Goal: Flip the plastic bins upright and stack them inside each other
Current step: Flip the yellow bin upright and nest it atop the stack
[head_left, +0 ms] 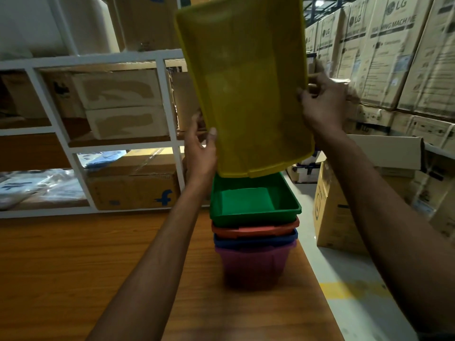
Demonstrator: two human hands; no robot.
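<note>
- The left hand (200, 148) pinches the left rim of the yellow rectangular plastic bin (246, 82), thumb in front; the right hand (322, 104) curls round its right rim.
- The bin hangs steeply tilted just above the green plastic bin (256, 217) topping the nested stack (254, 244) on the wooden worktop (73, 267).
- Lowered askew, a corner could catch the green rim and topple the stack.

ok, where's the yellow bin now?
Head view, upper centre: the yellow bin is held tilted between left hand and right hand, just above the green bin topping the stack.
</note>
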